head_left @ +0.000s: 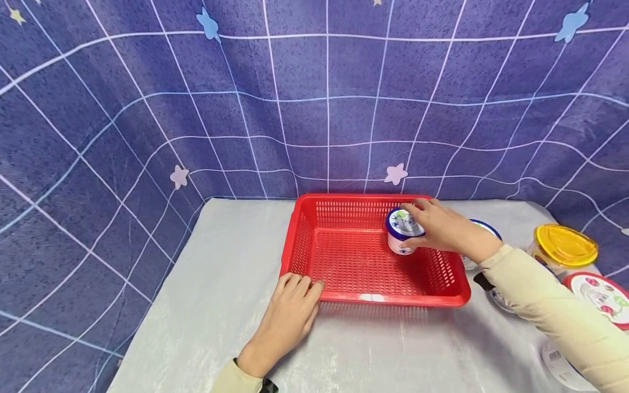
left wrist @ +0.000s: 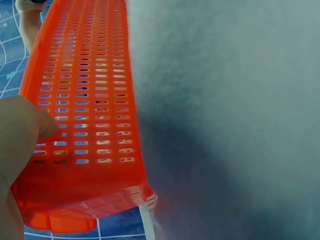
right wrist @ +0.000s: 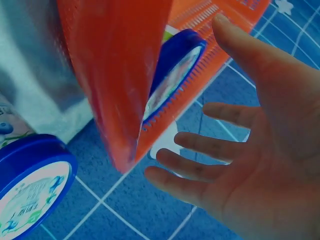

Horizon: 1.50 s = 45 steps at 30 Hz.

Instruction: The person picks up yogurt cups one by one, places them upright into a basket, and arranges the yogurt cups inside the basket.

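Observation:
A red perforated basket sits on a pale cloth-covered table. Inside it, near the right back corner, stands a small white cup with a blue-rimmed lid. My right hand hovers at the cup's top. In the right wrist view that hand has its fingers spread and straight, apart from the cup's lid beyond the basket wall. My left hand lies flat on the cloth with fingertips touching the basket's front left rim. The left wrist view shows the hand against the basket side.
To the right of the basket stand a second blue-lidded cup, a yellow-lidded tub and a red-rimmed cup. The blue-lidded cup also appears in the right wrist view. A blue grid-patterned curtain hangs behind the table.

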Available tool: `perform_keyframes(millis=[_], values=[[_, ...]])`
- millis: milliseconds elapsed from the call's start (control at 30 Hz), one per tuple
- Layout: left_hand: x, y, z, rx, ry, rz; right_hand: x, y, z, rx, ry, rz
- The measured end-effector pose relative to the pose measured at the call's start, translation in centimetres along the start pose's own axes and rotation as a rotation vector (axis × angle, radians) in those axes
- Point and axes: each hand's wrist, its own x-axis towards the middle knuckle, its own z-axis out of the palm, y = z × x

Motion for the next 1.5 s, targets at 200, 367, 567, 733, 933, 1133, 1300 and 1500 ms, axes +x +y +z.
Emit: perform_keyframes(millis=[200, 367, 567, 733, 933, 1133, 1300, 1500], values=[[0.0, -0.1, 0.0, 0.002, -0.002, 0.010, -1.7, 0.1, -0.3, -0.011, 0.073, -0.035], [-0.4, -0.3, -0.2, 0.004, 0.024, -0.001, -2.3, 0.0, -0.4, -0.019, 0.071, -0.036], [-0.3, -0.3, -0.2, 0.004, 0.001, 0.004, -3.4, 0.5, -0.6, -0.066, 0.046, 0.007], [-0.2, -0.3, -0.2, -0.002, 0.001, -0.003, -4.3, 1.4, -0.7, -0.057, 0.091, 0.009], [-0.2, -0.3, 0.1, 0.003, 0.011, -0.001, -5.5, 2.4, -1.2, -0.055, 0.136, 0.027], [-0.3, -0.2, 0.0, -0.005, 0.005, -0.013, -6.3, 3.3, -1.3, -0.045, 0.109, 0.084], [-0.2, -0.2, 0.0, -0.008, 0.010, -0.010, -7.3, 4.1, -1.3, -0.035, 0.137, 0.118], [-0.2, -0.2, 0.0, -0.010, 0.003, -0.008, -8.2, 4.8, -1.3, -0.055, 0.151, 0.140]])
